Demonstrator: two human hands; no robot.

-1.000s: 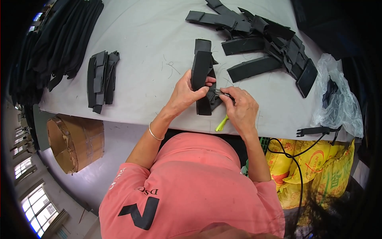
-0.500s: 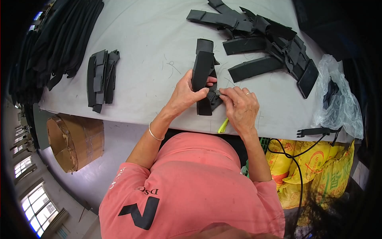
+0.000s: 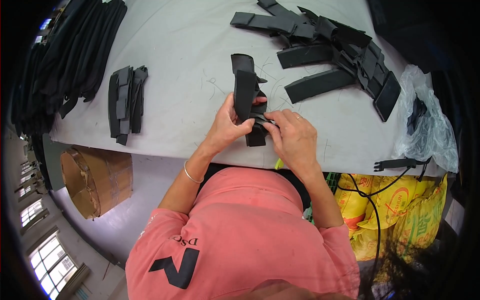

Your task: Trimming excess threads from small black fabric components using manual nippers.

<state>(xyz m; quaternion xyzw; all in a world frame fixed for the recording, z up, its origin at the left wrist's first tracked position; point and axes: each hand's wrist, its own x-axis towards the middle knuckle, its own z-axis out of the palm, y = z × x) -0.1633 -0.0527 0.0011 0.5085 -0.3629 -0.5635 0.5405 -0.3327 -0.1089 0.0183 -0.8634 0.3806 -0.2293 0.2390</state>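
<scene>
Above the near part of the table I hold a black folded fabric strap piece (image 3: 244, 95), its long flat side standing up. My left hand (image 3: 226, 122) grips it from the left, thumb in front and fingertips showing behind it. My right hand (image 3: 295, 134) pinches at a small loose flap on its lower right side; what lies between those fingertips is too small to make out. A narrow bright yellow thing (image 3: 279, 163) shows below my right hand, mostly hidden, its kind unclear.
Similar black strap pieces (image 3: 320, 86) are heaped at the far right, with a smaller bundle (image 3: 127, 102) at left. Long black fabric pieces (image 3: 82, 50) hang over the left side. A clear plastic bag (image 3: 430, 130), buckle strap (image 3: 395, 164), cardboard box (image 3: 107, 175) and yellow sacks (image 3: 395, 205) lie around.
Both hands and the strap piece have shifted slightly left. The strap piece has turned a little, and less of the yellow thing shows below my right hand.
</scene>
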